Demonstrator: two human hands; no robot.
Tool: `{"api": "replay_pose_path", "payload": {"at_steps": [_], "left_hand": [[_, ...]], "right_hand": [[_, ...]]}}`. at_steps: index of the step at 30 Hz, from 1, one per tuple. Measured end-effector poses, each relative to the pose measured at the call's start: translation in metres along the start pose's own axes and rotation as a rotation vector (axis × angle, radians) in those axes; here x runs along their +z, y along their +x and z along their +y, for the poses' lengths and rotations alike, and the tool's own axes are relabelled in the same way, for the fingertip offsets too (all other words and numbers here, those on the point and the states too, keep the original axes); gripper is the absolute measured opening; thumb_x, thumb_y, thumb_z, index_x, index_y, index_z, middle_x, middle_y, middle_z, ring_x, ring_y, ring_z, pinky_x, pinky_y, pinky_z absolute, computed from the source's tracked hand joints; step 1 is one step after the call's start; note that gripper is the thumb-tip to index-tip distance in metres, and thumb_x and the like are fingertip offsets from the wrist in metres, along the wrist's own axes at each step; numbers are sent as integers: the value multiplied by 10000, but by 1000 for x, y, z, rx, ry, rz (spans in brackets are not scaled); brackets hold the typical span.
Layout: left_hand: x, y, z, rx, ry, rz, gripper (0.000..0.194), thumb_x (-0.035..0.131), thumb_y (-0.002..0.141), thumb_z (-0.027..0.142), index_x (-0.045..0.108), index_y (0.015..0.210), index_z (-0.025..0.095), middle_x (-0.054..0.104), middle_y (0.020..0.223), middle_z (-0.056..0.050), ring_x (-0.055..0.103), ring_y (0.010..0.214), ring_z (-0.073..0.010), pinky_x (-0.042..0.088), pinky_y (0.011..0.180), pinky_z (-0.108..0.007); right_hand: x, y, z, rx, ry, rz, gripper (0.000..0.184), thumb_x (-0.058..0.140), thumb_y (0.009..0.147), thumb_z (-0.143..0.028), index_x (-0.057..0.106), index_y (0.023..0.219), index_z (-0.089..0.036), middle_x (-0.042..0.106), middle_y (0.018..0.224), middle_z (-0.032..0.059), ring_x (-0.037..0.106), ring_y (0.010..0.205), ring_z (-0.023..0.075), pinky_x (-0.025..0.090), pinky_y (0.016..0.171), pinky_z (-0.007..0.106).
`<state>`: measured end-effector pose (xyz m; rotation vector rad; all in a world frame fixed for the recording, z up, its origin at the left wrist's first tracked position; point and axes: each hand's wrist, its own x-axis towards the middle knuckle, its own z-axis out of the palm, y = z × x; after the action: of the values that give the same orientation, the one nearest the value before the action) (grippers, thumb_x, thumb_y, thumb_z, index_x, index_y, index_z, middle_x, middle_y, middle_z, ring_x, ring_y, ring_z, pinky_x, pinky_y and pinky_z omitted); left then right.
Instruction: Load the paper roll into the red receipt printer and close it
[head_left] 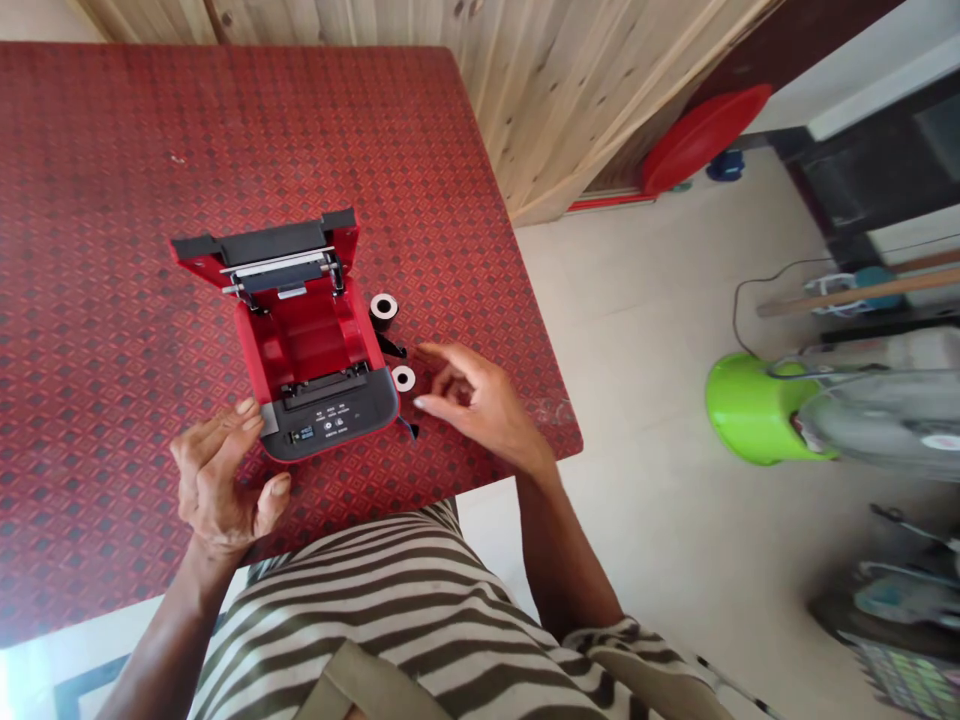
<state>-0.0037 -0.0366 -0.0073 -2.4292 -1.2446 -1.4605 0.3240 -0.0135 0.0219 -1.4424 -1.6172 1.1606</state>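
A red and black label printer point(330, 410) stands on the table with its lid point(270, 250) raised, showing a bare red compartment inside. My left hand point(221, 475) is at the printer's front left corner, fingertips against it by a small grey patch point(270, 418), thumb held apart. Two small rolls with white end faces stand close to the printer's right side: the far roll point(384, 308) has a dark side, and the near roll point(403, 379) is closer to me. My right hand point(472, 400) hovers just right of the near roll, thumb and fingers apart, holding nothing.
The red patterned table point(135, 330) has its right edge beyond my right hand. A wood-panelled wall point(525, 90) rises behind it. On the floor to the right are a green bucket point(739, 410), a fan point(885, 420) and a red round basin point(701, 140).
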Motion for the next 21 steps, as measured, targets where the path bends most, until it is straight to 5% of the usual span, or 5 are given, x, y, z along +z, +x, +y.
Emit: {"api": "replay_pose_path", "payload": {"at_steps": [6,9,12,17,21], "left_hand": [[0,1,-1,4,7,2,594,664,973,405,572,1530,221,752,1234,-132,748,1115,-307,596,919,-467],[-2,0,0,-1,14,-18,590,678,964,383,579,1518,207,744,1261,-161,748,1115,-311,580,946,-465],[-3,-1,0,-11,26,-25,557,664,979,409,588,1494,210,747,1275,-165,752,1116,-310,572,960,-466],[0,-1,-1,-13,19,-2,541,671,974,438,596,1463,219,757,1276,-139,764,1116,-292,589,934,-435],[-2,-2,1,-80,32,-37,483,636,985,446,588,1436,280,756,1322,-67,771,1120,-277,606,922,-450]], "right_hand": [[-13,52,9,-89,-113,192,172,716,963,-291,772,1119,-246,776,1022,34,695,862,191,547,795,370],[5,84,16,-170,-169,88,357,786,908,-261,730,1260,-242,775,1157,56,696,947,212,560,873,396],[17,101,20,-240,-209,42,245,784,895,-246,747,1138,-241,777,1162,57,682,1085,247,538,1006,443],[-6,91,2,-170,-5,112,287,757,916,-492,713,1073,-256,745,1039,38,686,950,240,582,925,452],[-34,65,-53,-221,28,-77,447,660,959,-664,716,1167,-272,745,1093,38,707,953,233,606,879,429]]}}
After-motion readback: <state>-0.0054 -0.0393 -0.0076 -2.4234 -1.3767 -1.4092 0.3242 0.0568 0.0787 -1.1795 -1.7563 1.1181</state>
